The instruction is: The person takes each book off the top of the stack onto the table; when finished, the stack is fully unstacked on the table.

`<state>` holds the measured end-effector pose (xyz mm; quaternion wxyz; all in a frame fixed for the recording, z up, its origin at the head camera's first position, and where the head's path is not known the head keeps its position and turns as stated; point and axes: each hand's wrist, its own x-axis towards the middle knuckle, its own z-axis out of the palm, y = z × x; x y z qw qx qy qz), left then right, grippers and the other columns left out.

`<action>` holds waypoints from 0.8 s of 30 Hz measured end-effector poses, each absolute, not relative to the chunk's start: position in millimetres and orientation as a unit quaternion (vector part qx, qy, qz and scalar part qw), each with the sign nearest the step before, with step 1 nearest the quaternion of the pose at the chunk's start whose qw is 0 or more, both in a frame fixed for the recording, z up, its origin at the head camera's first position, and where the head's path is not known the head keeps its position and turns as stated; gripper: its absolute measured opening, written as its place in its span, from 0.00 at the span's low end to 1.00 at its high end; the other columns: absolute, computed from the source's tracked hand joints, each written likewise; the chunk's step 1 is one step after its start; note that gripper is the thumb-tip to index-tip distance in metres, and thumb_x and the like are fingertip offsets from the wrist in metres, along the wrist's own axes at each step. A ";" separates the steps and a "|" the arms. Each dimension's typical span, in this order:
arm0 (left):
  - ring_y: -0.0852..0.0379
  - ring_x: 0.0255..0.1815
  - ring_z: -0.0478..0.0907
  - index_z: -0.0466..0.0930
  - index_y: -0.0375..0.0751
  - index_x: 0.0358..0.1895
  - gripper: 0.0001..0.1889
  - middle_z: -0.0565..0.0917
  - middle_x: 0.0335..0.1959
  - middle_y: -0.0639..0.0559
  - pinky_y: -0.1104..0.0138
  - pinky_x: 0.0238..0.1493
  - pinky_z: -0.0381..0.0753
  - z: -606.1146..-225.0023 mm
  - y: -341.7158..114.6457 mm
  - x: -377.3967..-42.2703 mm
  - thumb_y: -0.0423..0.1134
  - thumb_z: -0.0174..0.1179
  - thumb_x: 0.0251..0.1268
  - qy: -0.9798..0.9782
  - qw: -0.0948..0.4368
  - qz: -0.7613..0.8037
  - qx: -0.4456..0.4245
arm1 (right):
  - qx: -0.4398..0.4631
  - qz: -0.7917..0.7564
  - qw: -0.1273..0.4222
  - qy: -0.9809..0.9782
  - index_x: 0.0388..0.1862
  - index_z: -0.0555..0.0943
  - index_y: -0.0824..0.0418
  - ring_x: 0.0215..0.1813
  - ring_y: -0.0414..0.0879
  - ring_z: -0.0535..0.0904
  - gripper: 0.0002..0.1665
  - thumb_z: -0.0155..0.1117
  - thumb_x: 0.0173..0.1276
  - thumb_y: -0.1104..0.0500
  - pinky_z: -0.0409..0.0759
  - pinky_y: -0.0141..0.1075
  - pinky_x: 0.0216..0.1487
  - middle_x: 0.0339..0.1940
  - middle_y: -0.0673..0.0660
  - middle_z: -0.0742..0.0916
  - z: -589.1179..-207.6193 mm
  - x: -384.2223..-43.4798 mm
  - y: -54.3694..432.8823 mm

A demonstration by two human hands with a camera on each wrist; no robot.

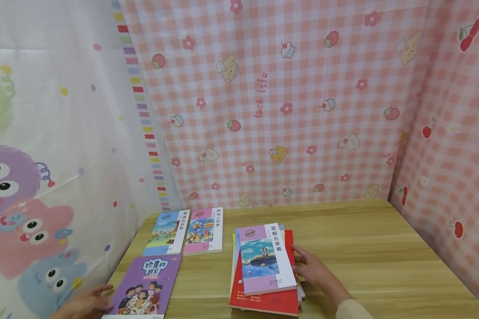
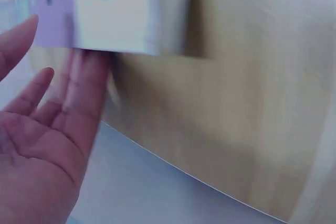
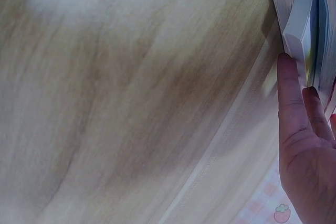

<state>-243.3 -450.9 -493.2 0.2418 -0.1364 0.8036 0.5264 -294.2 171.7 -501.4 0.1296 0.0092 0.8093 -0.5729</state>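
On the tabletop [image 1: 367,248], the purple book [image 1: 143,288] lies just to the right of my left hand [image 1: 84,303], whose fingers are extended, the thumb apart, with some tips hidden at a book's edge. My right hand [image 1: 316,271] has its fingers nearly straight and slightly apart, touching the right side of the stack of books [image 1: 263,268], which stands to their left.
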 end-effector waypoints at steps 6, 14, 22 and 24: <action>0.45 0.45 0.79 0.48 0.13 0.68 0.37 0.80 0.45 0.34 0.49 0.51 0.79 -482.8 -433.8 -253.9 0.31 0.59 0.67 0.828 0.186 0.497 -0.180 | 0.016 -0.558 0.137 0.819 0.78 0.61 0.61 0.56 0.67 0.79 0.40 0.63 0.68 0.67 0.82 0.60 0.47 0.65 0.74 0.74 -498.7 -294.6 171.2; 0.51 0.38 0.78 0.48 0.15 0.70 0.39 0.82 0.45 0.41 0.59 0.40 0.79 -476.9 -421.3 -271.0 0.34 0.61 0.68 0.841 0.148 0.501 -0.136 | 0.010 -0.568 0.134 0.812 0.78 0.61 0.61 0.55 0.67 0.79 0.41 0.63 0.68 0.68 0.82 0.60 0.45 0.65 0.75 0.74 -500.8 -294.7 171.8; 0.44 0.51 0.77 0.50 0.20 0.72 0.39 0.76 0.54 0.30 0.49 0.53 0.77 -461.4 -391.7 -285.2 0.36 0.62 0.68 0.844 0.143 0.508 -0.092 | 0.011 -0.571 0.128 0.811 0.77 0.61 0.61 0.54 0.66 0.80 0.40 0.62 0.67 0.69 0.83 0.59 0.45 0.64 0.75 0.75 -501.6 -294.4 171.9; 0.44 0.51 0.77 0.51 0.21 0.73 0.39 0.75 0.54 0.32 0.50 0.53 0.78 -460.1 -381.6 -287.0 0.35 0.63 0.67 0.839 0.138 0.518 -0.091 | 0.011 -0.571 0.129 0.810 0.77 0.61 0.61 0.54 0.66 0.80 0.40 0.62 0.67 0.69 0.83 0.60 0.45 0.64 0.75 0.75 -501.7 -294.6 171.8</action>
